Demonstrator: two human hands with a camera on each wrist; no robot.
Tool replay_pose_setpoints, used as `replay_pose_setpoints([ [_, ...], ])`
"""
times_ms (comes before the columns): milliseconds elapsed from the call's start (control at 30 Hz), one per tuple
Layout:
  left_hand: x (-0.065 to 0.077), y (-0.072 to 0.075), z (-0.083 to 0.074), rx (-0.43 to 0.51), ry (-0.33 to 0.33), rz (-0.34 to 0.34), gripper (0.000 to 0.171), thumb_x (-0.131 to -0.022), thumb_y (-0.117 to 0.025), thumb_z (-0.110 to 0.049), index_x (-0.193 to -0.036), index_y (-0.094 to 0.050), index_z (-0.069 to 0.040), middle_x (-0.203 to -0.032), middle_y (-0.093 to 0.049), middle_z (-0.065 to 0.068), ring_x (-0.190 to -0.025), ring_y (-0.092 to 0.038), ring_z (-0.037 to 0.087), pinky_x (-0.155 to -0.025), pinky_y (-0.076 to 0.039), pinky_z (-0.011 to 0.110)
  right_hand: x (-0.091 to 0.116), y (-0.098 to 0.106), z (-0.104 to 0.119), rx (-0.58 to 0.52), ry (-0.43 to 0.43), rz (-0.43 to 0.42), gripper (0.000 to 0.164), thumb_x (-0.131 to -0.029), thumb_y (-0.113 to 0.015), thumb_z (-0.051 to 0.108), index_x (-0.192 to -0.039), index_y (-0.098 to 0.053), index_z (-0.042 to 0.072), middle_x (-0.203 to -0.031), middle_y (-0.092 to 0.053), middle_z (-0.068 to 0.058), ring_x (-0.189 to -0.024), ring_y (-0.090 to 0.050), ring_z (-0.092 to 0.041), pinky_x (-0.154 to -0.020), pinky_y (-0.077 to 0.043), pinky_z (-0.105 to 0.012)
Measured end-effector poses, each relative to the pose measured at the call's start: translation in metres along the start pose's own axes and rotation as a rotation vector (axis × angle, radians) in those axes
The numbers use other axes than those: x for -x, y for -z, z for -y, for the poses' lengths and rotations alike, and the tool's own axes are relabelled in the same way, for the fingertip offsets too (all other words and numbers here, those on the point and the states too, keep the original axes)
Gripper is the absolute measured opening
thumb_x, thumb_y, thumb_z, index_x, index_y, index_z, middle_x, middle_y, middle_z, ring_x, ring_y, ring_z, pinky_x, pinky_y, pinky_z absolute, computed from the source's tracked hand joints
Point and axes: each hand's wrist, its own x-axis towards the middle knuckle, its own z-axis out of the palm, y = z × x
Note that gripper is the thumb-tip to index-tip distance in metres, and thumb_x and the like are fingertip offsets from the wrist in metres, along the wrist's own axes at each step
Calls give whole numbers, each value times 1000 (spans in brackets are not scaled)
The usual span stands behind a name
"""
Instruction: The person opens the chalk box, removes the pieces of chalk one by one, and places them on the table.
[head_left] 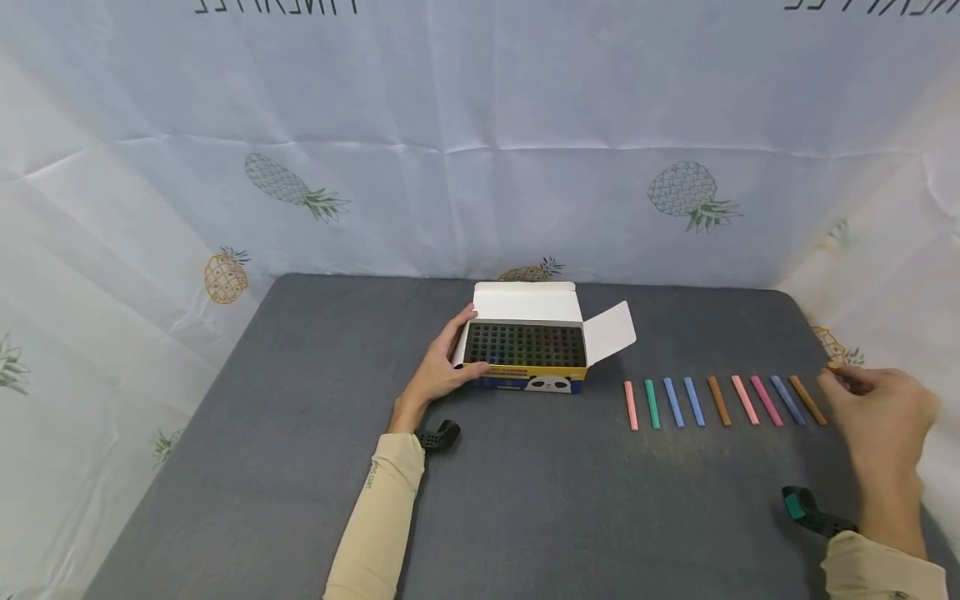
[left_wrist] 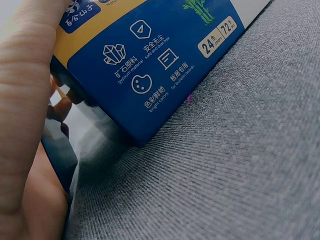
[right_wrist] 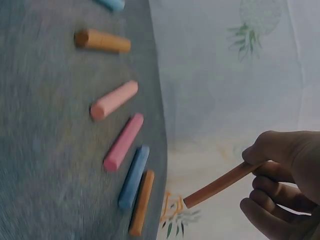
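My left hand [head_left: 441, 367] grips the left end of an open chalk box [head_left: 525, 379], blue and yellow with a panda on its front. Inside, a dark holder with rows of holes shows. The left wrist view has the box's printed blue side [left_wrist: 150, 75] close up, with fingers along its corner. At the far right, my right hand [head_left: 885, 412] pinches a brown-orange chalk stick [right_wrist: 220, 184] between thumb and fingers, raised off the table. Beside it runs a row of several chalk sticks: pink [head_left: 632, 406], green [head_left: 652, 404], blue [head_left: 673, 402], brown [head_left: 718, 401] and magenta [head_left: 767, 400] among them.
The box's white lid [head_left: 527, 302] stands raised at the back, and a side flap [head_left: 611, 333] sticks out right. A grey cloth covers the table [head_left: 525, 500]. Pineapple-print curtains [head_left: 480, 200] hang behind and at both sides.
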Motion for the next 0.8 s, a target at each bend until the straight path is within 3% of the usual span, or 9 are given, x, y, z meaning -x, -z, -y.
replay_pose_setpoints([
  [100, 0, 0, -1, -13, -1, 5, 91, -91, -79, -27, -160, -27, -1, -172, -14, 18, -161, -11, 35, -129, -18, 57, -2, 0, -7, 40, -8, 0, 26, -89, -64, 4, -99, -73, -18, -92, -69, -40, -56, -54, -7, -59, -33, -21],
  [200, 0, 1, -2, -29, 2, 12, 87, -92, -77, -14, -161, -26, 0, -172, -13, 19, -161, -11, 35, -129, -19, 56, -2, 0, -12, 71, -48, 28, 26, -89, -64, 4, -99, -72, -19, -93, -69, -39, -78, -57, -53, -66, -39, -47],
  [300, 0, 1, -4, -34, 8, 14, 85, -92, -75, -6, -161, -26, 0, -172, -13, 18, -161, -11, 34, -129, -19, 55, -3, -1, -16, 71, -108, 75, 28, -90, -63, 5, -103, -71, -19, -95, -68, -40, -92, -58, -58, -82, -40, -61],
  [433, 0, 1, -4, -35, 13, 16, 84, -92, -74, -6, -161, -26, 0, -173, -13, 17, -162, -11, 33, -130, -19, 54, -5, -2, -23, 68, -149, 126, 30, -91, -62, 7, -106, -70, -18, -92, -68, -39, -98, -56, -59, -89, -38, -63],
  [500, 0, 1, -4, -35, 11, 17, 83, -93, -74, -7, -161, -26, 0, -173, -13, 18, -161, -11, 33, -130, -19, 54, -8, -3, -27, 65, -161, 159, 32, -92, -61, 8, -107, -71, -17, -75, -69, -34, -93, -57, -57, -87, -39, -61],
  [600, -1, 1, -5, -33, 3, 15, 84, -93, -75, -9, -160, -27, 1, -172, -13, 19, -161, -12, 34, -129, -19, 55, -13, -5, -33, 65, -176, 200, 34, -92, -58, 11, -107, -71, -17, -41, -58, -3, -63, -58, -28, -76, -39, -51],
  [700, -1, 1, -5, -22, -4, 13, 86, -93, -78, -18, -160, -27, 2, -172, -14, 21, -161, -13, 36, -129, -19, 57, -17, -9, -39, 51, -187, 238, 37, -95, -57, 14, -111, -71, -16, -37, -39, 30, -50, -38, 7, -67, -37, -34],
  [767, -1, 2, -5, -15, -6, 13, 90, -92, -79, -27, -159, -28, 2, -172, -14, 21, -161, -13, 37, -129, -19, 57, -18, -13, -42, 48, -183, 251, 37, -96, -57, 14, -112, -71, -15, -40, -36, 35, -49, -25, 19, -63, -34, -28],
  [800, -1, 2, -4, -10, -7, 13, 92, -91, -80, -32, -159, -28, 3, -171, -14, 22, -160, -13, 37, -128, -19, 57, -19, -15, -44, 43, -170, 255, 36, -97, -57, 14, -113, -70, -16, -39, -43, 28, -49, -31, 15, -64, -37, -29],
])
